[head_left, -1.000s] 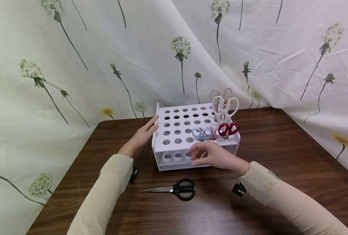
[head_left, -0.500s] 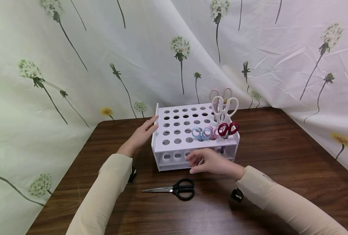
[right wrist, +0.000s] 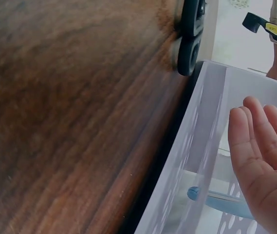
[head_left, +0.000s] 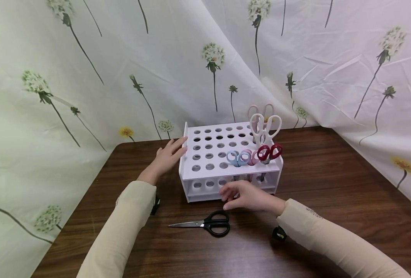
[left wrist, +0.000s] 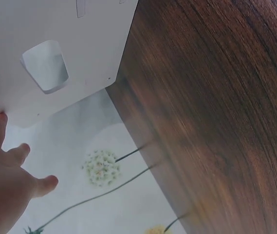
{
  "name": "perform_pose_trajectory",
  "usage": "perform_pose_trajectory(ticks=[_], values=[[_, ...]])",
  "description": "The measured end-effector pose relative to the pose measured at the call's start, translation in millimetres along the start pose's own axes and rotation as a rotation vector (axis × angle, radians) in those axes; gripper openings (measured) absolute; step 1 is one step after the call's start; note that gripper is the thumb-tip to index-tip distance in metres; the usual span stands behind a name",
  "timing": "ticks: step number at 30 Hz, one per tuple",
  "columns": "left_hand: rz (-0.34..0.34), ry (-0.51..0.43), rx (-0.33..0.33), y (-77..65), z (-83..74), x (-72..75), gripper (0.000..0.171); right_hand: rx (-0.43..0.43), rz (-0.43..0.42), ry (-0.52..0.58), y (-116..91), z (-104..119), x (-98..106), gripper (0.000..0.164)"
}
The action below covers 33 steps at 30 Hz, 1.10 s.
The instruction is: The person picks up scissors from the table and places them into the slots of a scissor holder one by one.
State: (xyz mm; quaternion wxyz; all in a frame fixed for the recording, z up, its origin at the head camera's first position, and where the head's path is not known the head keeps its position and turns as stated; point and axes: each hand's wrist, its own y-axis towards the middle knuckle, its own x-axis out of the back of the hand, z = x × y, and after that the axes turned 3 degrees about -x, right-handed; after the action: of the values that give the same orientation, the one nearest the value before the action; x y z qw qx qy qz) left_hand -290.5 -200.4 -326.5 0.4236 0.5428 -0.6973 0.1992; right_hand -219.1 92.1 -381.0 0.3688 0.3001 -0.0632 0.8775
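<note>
My left hand (head_left: pixel 163 159), fingers extended, touches the left side panel of a white rack (head_left: pixel 188 177) with rows of round holes. The left wrist view shows fingertips of that hand (left wrist: pixel 4 180) against the panel near a cutout. My right hand (head_left: pixel 245 195), fingers loosely bent and holding nothing, hovers before the rack's front. Just below it, black-handled scissors (head_left: pixel 199 223) lie on the table, blades pointing left. Upright in the rack's right side stand light blue scissors (head_left: pixel 239 163), pink scissors (head_left: pixel 252 161), red scissors (head_left: pixel 270 154), white scissors (head_left: pixel 261 139) and pale pink scissors (head_left: pixel 255 120).
The dark wood table (head_left: pixel 330 185) spreads around the rack on both sides and in front. Behind it hangs a white curtain (head_left: pixel 184 69) printed with dandelions. A black wrist device (head_left: pixel 279 233) sits below the right sleeve.
My right hand has moved down and slightly left, away from the rack's top and toward the black-handled scissors. The left hand stays at the panel, its fingers a little more spread. Rack and scissors stay put.
</note>
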Motion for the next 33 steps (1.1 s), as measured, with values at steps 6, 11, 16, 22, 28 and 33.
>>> perform_pose_trajectory(ticks=[6, 11, 16, 22, 28, 33], values=[[0.002, -0.004, 0.001, 0.0, 0.7, -0.4, 0.055, -0.014, 0.013, 0.004, 1, -3, -4, 0.031], [0.008, -0.014, 0.008, -0.1, 0.9, -0.8, 0.055, -0.002, 0.023, 0.007, 3, -6, -8, 0.033], [0.009, -0.027, 0.010, -0.3, 0.3, -1.0, 0.055, -0.009, 0.032, -0.009, 3, -10, -13, 0.036], [0.011, -0.034, 0.017, -0.6, -1.3, -0.8, 0.056, -0.060, 0.032, -0.054, 4, -12, -20, 0.037], [0.016, -0.044, 0.020, -1.3, -1.4, -0.4, 0.056, -0.044, 0.027, -0.100, 7, -14, -24, 0.036], [0.020, -0.052, 0.019, -1.6, -1.0, -0.3, 0.056, -0.090, 0.032, -0.101, 10, -15, -26, 0.036]])
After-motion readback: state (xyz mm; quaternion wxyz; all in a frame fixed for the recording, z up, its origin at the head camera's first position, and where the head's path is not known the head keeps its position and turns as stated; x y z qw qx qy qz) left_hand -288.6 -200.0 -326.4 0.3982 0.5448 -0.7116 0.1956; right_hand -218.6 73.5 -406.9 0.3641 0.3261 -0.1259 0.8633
